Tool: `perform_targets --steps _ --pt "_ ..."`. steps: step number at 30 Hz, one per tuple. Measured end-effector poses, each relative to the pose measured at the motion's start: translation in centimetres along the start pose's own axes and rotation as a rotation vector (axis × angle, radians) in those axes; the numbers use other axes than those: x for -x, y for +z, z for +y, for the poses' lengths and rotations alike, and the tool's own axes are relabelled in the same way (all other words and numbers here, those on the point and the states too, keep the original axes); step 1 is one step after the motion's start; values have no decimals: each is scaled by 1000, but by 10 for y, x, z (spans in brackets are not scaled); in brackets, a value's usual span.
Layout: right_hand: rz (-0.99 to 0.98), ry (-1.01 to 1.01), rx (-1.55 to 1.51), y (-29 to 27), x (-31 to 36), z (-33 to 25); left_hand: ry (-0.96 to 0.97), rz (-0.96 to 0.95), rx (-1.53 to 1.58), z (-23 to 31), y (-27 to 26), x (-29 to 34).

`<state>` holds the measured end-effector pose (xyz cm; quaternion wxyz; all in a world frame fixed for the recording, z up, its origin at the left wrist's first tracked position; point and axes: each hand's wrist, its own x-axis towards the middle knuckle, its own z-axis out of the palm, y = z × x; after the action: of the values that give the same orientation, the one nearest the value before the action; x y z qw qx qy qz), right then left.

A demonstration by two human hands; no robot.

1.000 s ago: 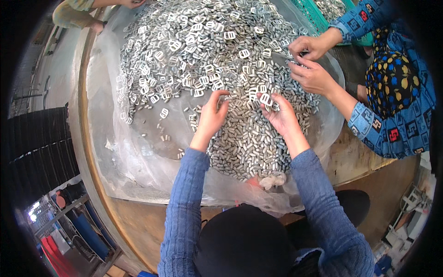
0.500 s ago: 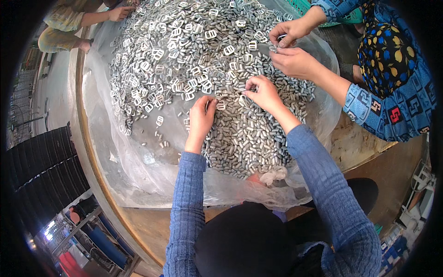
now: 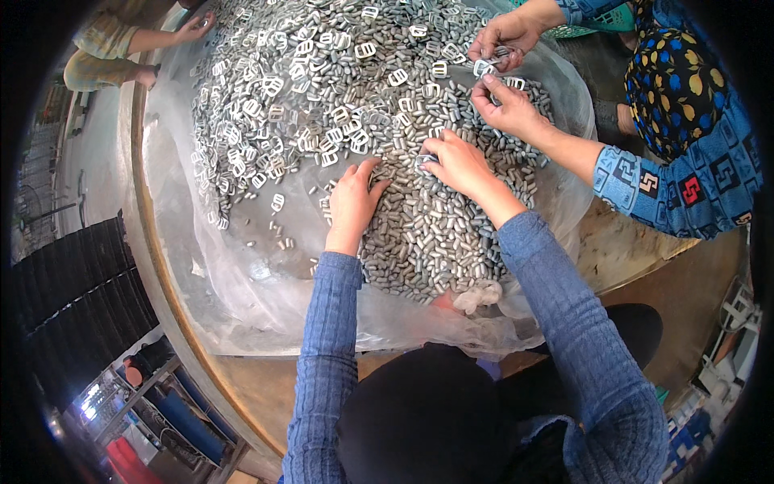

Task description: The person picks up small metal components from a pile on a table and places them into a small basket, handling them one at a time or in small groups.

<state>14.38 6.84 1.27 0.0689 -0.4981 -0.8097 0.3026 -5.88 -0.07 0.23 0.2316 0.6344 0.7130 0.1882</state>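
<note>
A broad heap of small grey metal pellets (image 3: 435,234) lies in front of me, with many flat metal slide buckles (image 3: 330,133) strewn over its left and far parts. My right hand (image 3: 463,168) is closed over the right side of the heap, pinching a slide buckle (image 3: 425,164) between thumb and fingers. To its left, my left hand (image 3: 355,202) rests at the edge of the pellets. Its thumb and fingers are apart, and nothing shows between them. A single buckle (image 3: 277,202) lies on the plastic sheet left of that hand.
Clear plastic sheeting (image 3: 242,298) spreads under the heap over a wood-edged table (image 3: 173,302). At right, a co-worker's hands (image 3: 516,105) hold buckles. Another person's hand (image 3: 193,29) is at the far left. A green basket (image 3: 597,22) stands far right.
My left hand has opened and shifted slightly; the buckle beside it is gone from there. My right hand moved slightly left, and a buckle now shows in it. The co-worker's hands have drawn apart.
</note>
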Motion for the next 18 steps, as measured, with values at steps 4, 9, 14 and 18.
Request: perform_targets --steps 4,9,14,18 --pt "124 19 -546 5 4 14 -2 44 49 1 -4 -6" --pt "-76 493 -1629 -15 26 4 -71 141 200 9 -17 7" --pt "-64 553 -1974 -5 30 -8 3 280 214 38 -30 16" --pt "-99 742 -2126 3 36 -30 284 337 327 63 -19 18"
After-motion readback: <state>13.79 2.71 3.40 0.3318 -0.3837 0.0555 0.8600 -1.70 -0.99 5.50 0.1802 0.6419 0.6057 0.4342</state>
